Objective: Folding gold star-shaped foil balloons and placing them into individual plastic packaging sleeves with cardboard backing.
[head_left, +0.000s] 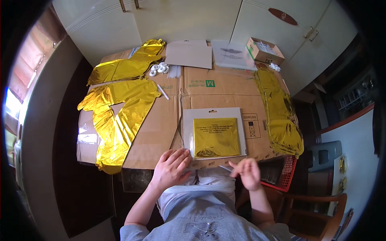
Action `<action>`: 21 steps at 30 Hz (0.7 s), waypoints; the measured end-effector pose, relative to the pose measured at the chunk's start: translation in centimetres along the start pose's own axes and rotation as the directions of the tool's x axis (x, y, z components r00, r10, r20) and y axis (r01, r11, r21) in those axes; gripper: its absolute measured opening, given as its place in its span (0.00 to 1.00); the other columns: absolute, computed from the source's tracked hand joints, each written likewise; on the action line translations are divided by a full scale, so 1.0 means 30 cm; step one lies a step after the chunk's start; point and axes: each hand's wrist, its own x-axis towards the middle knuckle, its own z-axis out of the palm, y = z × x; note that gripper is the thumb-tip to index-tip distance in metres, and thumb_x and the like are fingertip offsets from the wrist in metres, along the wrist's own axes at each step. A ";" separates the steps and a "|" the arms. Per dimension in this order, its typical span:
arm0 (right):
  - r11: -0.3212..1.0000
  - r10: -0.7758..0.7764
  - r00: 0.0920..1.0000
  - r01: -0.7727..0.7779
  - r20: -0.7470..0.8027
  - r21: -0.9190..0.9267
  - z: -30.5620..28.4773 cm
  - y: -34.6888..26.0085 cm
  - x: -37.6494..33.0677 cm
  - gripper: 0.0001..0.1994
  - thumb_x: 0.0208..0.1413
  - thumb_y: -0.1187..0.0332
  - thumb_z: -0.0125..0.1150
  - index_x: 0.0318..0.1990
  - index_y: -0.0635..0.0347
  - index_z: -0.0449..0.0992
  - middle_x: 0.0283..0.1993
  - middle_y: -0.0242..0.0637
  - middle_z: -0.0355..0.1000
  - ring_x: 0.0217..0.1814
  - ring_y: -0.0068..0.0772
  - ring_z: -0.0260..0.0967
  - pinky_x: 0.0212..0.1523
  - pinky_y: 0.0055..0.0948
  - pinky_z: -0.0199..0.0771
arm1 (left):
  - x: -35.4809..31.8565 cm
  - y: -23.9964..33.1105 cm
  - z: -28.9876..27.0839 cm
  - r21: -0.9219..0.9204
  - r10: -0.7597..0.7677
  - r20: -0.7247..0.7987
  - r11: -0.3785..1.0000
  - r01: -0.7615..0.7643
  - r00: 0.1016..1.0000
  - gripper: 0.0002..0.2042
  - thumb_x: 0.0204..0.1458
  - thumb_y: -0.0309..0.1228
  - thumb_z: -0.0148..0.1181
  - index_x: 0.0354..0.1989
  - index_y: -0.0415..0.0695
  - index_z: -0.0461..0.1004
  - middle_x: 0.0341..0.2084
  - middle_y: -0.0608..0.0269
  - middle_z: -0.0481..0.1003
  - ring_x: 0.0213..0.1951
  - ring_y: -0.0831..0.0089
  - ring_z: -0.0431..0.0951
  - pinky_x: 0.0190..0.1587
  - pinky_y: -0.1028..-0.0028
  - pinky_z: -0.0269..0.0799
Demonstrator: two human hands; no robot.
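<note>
In front of me lies a clear plastic package with a pale backing card and a hang hole at the top. Inside it shows a folded gold foil sheet, dark print across its upper part. My left hand is open, its fingers stretched out flat at the package's lower left corner. My right hand is raised near the table edge, right of the package's lower edge. Its fingers are curled and slightly blurred; a thin pale strip appears to be pinched at the fingertips.
Flat gold foil balloons cover the cardboard-topped table's left side; more foil lies right. Farther back are white ribbon rolls, clear straws, a grey card, a clear bag and a small box. A red basket stands below.
</note>
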 end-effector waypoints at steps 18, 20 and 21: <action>0.335 -0.223 0.975 0.085 0.009 -0.938 -0.193 -0.194 -0.024 0.13 0.45 0.71 0.66 0.40 0.58 0.76 0.45 0.41 0.73 0.45 0.43 0.73 0.43 0.34 0.73 | -0.011 0.037 0.014 -0.027 0.108 -0.057 0.994 -0.110 0.993 0.22 0.42 0.45 0.68 0.47 0.53 0.75 0.51 0.61 0.70 0.56 0.61 0.70 0.57 0.55 0.64; 0.283 -0.201 0.975 0.153 0.098 -0.947 -0.158 -0.163 0.011 0.14 0.45 0.69 0.68 0.42 0.56 0.76 0.47 0.39 0.74 0.45 0.42 0.73 0.44 0.35 0.74 | -0.009 0.043 0.021 -0.007 0.111 -0.046 0.994 -0.111 0.993 0.22 0.43 0.46 0.68 0.47 0.54 0.75 0.51 0.62 0.70 0.56 0.62 0.70 0.57 0.55 0.64; 0.234 -0.208 0.967 0.195 0.147 -0.952 -0.149 -0.154 0.021 0.15 0.45 0.68 0.68 0.42 0.56 0.77 0.47 0.38 0.74 0.45 0.42 0.73 0.44 0.36 0.74 | -0.009 0.043 0.024 0.003 0.113 -0.040 0.994 -0.113 0.993 0.22 0.43 0.47 0.67 0.47 0.55 0.76 0.51 0.62 0.69 0.56 0.63 0.69 0.56 0.56 0.64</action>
